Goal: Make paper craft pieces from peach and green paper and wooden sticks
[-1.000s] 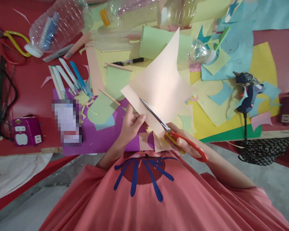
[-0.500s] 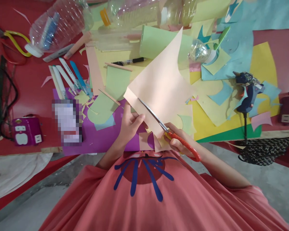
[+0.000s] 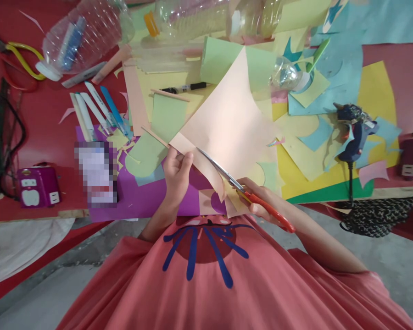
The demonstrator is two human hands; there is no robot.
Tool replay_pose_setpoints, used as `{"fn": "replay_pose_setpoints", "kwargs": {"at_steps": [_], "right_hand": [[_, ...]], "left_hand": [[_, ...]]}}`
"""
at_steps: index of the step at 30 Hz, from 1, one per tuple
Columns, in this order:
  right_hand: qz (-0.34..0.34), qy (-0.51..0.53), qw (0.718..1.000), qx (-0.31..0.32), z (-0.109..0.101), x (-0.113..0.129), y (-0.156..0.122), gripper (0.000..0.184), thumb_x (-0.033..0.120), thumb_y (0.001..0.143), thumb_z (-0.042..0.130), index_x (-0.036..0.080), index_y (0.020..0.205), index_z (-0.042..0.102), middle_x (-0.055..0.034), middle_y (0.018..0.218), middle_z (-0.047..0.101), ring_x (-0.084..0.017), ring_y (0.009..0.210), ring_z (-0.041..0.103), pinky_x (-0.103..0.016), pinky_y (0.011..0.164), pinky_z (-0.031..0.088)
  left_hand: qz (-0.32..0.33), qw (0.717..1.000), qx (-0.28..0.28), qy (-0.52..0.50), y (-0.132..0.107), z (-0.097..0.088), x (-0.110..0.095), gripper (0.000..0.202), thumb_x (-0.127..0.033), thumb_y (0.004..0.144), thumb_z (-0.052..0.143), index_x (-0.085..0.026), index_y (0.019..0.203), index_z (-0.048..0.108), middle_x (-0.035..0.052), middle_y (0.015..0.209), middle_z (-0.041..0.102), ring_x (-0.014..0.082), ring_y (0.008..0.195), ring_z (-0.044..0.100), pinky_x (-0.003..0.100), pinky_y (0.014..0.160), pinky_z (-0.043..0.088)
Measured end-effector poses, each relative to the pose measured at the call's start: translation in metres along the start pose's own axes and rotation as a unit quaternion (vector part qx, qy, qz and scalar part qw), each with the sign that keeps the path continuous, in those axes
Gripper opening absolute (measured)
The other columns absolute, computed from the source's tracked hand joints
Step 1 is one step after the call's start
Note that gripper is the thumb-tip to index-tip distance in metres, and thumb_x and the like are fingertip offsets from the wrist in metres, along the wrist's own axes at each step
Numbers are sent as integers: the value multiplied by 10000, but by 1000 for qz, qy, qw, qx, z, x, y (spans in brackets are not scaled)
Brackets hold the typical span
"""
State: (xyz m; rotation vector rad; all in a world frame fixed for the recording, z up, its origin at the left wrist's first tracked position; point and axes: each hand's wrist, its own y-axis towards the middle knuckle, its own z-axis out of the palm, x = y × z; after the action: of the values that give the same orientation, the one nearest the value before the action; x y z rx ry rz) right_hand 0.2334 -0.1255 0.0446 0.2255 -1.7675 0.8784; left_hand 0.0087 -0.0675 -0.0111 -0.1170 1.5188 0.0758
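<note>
My left hand [image 3: 177, 172] pinches the left corner of a pale peach sheet of paper [image 3: 227, 114] between thumb and fingers. In my right hand [image 3: 256, 199] is a pair of scissors [image 3: 265, 210] with red and yellow handles. Their blades lie along the sheet's lower edge and point up and left. A partly cut strip [image 3: 209, 172] hangs below the blades, still joined to the sheet near my left hand. Under the sheet are a green paper [image 3: 236, 57] and other coloured scraps.
Several markers [image 3: 99, 107] and a pixelated phone [image 3: 96, 174] lie to the left. Plastic bottles [image 3: 89, 36] line the back. A glue gun [image 3: 356, 128] rests at the right, near a clear bottle top [image 3: 285, 73]. Other scissors [image 3: 20, 55] are at far left.
The sheet and my left hand have shifted left and slightly down. The strip now bends away beneath the scissors. My right hand has moved slightly right.
</note>
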Motion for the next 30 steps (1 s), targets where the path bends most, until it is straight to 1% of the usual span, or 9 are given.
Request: {"fn": "replay_pose_setpoints", "kwargs": {"at_steps": [3, 4, 6, 8, 10, 13, 17, 24, 30], "right_hand": [[-23, 12, 1000, 16, 0, -6, 1, 698, 798, 829, 373, 188, 1165, 416, 40, 687, 483, -110, 555, 416, -256, 518, 315], [-26, 16, 999, 19, 0, -6, 1, 690, 793, 831, 377, 191, 1168, 411, 41, 690, 477, -109, 556, 408, -256, 518, 313], [-21, 27, 999, 23, 0, -5, 0, 677, 789, 836, 373, 198, 1164, 408, 46, 688, 451, -106, 555, 389, -253, 514, 305], [-7, 43, 999, 25, -1, -3, 0, 665, 792, 838, 362, 205, 1148, 413, 49, 681, 420, -105, 555, 369, -251, 510, 292], [0, 68, 997, 34, -1, 0, -1, 673, 802, 832, 355, 208, 1146, 409, 49, 687, 405, -103, 557, 352, -250, 507, 281], [-3, 101, 994, 46, -1, 4, -1, 702, 810, 829, 340, 203, 1176, 397, 45, 708, 396, -99, 563, 328, -252, 503, 271], [4, 110, 993, 34, -1, 9, 0, 689, 799, 839, 338, 199, 1170, 402, 38, 726, 398, -97, 568, 335, -252, 493, 264], [22, 113, 993, 15, 1, 15, 4, 711, 850, 775, 360, 206, 1069, 422, 43, 704, 423, -92, 556, 342, -239, 472, 257], [14, 114, 993, 2, 6, 1, 6, 727, 858, 750, 408, 200, 1055, 449, 52, 675, 425, -90, 534, 350, -237, 478, 277]], "left_hand": [[-9, 1000, -15, 7, 0, 0, -1, 429, -528, 825, 663, -201, 1100, 636, 34, 818, 704, 168, 881, 696, 198, 702, 534], [-12, 1000, -16, 6, 0, 0, -1, 429, -524, 821, 669, -202, 1101, 624, 27, 789, 697, 163, 838, 698, 195, 665, 529], [-19, 1000, -2, 1, 0, 0, -3, 432, -525, 814, 676, -204, 1093, 597, -3, 706, 672, 126, 657, 670, 185, 556, 499], [-33, 999, 20, -3, -1, 0, -6, 445, -542, 808, 674, -208, 1082, 569, -41, 634, 641, 78, 459, 569, 180, 444, 442], [-44, 998, 37, -2, -2, 2, -10, 457, -560, 801, 672, -210, 1066, 546, -61, 611, 631, 53, 367, 491, 179, 381, 396], [-57, 996, 64, -4, -5, 4, -13, 443, -571, 803, 661, -212, 1020, 518, -72, 567, 612, 63, 349, 501, 183, 367, 403], [-78, 992, 100, -14, -7, 5, -14, 417, -570, 814, 646, -223, 966, 474, -85, 525, 593, 78, 319, 497, 199, 353, 434], [-58, 993, 96, -22, -5, 4, -13, 371, -516, 828, 660, -219, 976, 494, -88, 514, 579, 85, 312, 507, 202, 335, 435], [-64, 993, 92, -19, -4, 3, -11, 393, -543, 809, 672, -215, 963, 520, -96, 517, 555, 64, 312, 485, 180, 340, 417]]}}
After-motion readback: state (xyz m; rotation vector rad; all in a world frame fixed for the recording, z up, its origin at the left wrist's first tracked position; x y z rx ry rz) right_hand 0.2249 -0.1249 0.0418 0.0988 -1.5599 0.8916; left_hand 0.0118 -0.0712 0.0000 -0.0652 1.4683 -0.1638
